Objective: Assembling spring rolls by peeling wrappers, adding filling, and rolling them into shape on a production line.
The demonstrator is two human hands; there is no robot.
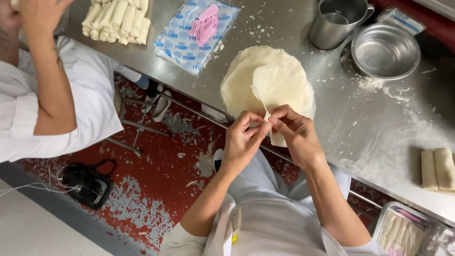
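Both hands, left hand (pixel 242 142) and right hand (pixel 293 130), pinch the near edge of the top wrapper (pixel 279 85), peeling it off the wrapper stack (pixel 241 80) on the counter (pixel 360 118). Slow, even lifting should prevent tearing.

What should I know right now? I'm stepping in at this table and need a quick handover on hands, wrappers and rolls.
Left hand and right hand: both pinch the near edge of the top wrapper, peeling it off the stack.
Stack lies on the steel table, near its front edge.
Done: two rolls lie on the table at the right; more fill a tray below. Another pile of rolls sits by a co-worker.
Left: the wrapper is only partly lifted and holds no filling; the stack still has sheets.
Pitcher, bowl and a packet stand behind the stack.
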